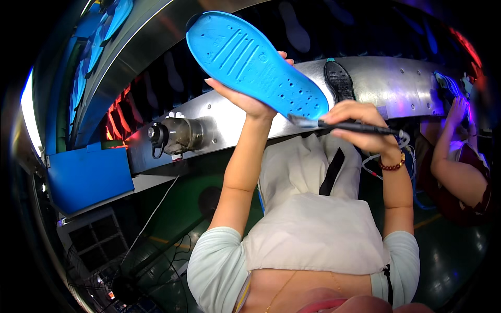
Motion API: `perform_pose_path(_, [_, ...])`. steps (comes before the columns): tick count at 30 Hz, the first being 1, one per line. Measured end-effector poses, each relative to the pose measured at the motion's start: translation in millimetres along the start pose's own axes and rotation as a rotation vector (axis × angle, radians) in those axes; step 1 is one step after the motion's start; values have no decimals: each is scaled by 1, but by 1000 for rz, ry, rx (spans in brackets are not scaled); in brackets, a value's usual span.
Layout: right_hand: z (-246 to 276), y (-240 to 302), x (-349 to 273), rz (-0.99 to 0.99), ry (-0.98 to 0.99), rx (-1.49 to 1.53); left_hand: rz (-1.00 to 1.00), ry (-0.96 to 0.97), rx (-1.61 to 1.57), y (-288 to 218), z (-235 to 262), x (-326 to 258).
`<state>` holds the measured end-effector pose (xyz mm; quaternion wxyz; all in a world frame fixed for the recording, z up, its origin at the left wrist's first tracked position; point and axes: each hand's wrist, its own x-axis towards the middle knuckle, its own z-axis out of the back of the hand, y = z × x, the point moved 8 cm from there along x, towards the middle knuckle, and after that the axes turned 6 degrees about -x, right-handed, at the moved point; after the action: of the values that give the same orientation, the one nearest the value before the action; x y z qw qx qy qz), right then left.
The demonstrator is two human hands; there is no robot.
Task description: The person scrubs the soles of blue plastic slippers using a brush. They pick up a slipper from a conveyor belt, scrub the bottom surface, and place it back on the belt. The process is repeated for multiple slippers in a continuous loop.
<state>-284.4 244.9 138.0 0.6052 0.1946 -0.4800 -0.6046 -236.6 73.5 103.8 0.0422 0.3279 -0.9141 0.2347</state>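
Observation:
My left hand (249, 100) is closed around the middle of a bright blue shoe sole (235, 52) from beneath, with fingertips showing at its far edge. The inner face of the sole, with raised bars and small holes, is turned up toward me. Between the fingers of my right hand (357, 117) is a black-handled brush (360, 127). Its pale bristles reach the near rim of the sole at the heel end. A black shoe sole (339, 81) rests on the metal ledge beyond my right hand.
A dark translucent bottle (175, 135) lies on the metal ledge (389, 86) to the left. Further beyond, several soles sit on a dark conveyor (360, 31). Blue soles (94, 47) line the far left, above a blue box (90, 177). At right, another person's hand (458, 110) works with soles.

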Motion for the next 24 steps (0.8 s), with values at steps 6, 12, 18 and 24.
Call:
perform_pose_path(6, [19,-30,-13,-303,-239,260,39,-20,44,-1,-3,4])
perform_pose_path(12, [5,-12,-10,8,20,563,98,104,23,-2,-13,5])
perform_pose_path(18, [-5,-29,-10,-167,-320,912,127,-44,70,24,-38,-20])
perform_pose_path(24, [-4,2,-4,-222,12,351,381,231,-133,28,-14,-33])
